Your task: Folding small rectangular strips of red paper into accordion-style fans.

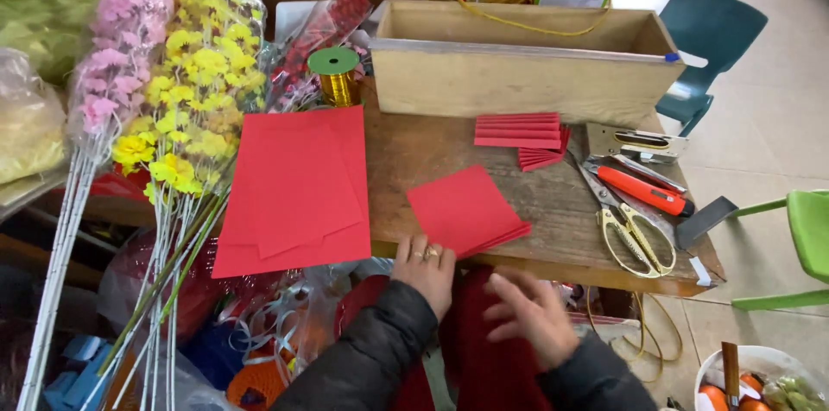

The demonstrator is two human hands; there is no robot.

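At the near edge of a worn wooden worktable [484, 161], a person's left hand [425, 268], rings on the fingers, rests with its fingertips on the lower edge of a small stack of red square papers [466, 208], fingers spread loosely and clamped on nothing. The right hand [531, 316] hovers lower, just off the table edge over dark red cloth [484, 359] in the lap, blurred, its fingers splayed and empty. The small stack lies near the table's front edge, between a larger pile of red sheets [294, 191] to the left and gold-handled scissors [626, 221] to the right. An orange utility knife [643, 189] sits just beside the scissors. Further back lie folded red papers [522, 136], a spool of gold ribbon [335, 74] and a long wooden box [527, 61]. Yellow [199, 91] and pink artificial flowers [125, 40] lean at the left
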